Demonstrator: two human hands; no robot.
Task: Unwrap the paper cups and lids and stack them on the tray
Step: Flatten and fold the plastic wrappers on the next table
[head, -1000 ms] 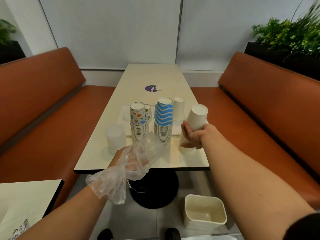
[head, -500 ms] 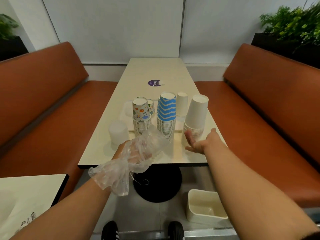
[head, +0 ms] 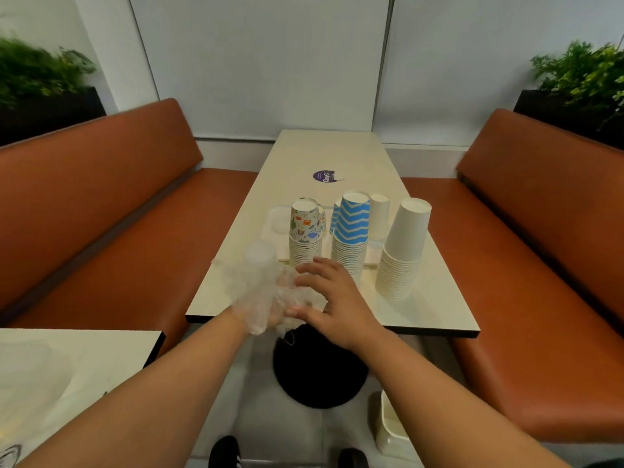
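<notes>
the left hand (head: 270,298) sits at the near edge of the surface (head: 435,298), fingers curled into a crumpled clear plastic wrap (head: 256,292), and the right hand (head: 332,302) comes in over it, fingers spread and loosely bent, touching the film from the right side but not plainly closed on it. the wrap is thin, limp and slippery, next to weightless, so it should be gathered into a ball in the palm rather than pinched by one corner, which would likely slide free. just behind the hands a cloudy stack of lids (head: 260,256) stands on the surface; it may sit inside the same film, though blur makes that hard to say. lids of this sort are light, a little springy and easily toppled, best gripped round the sides low down. on the tray (head: 275,221) stand the patterned cups (head: 305,231), the blue striped cups (head: 351,228) and a small white cup stack (head: 379,216). the tall white cup stack (head: 403,248) is off the tray to the right, leaning slightly; paper crushes, so hold it near the thick nested base.
</notes>
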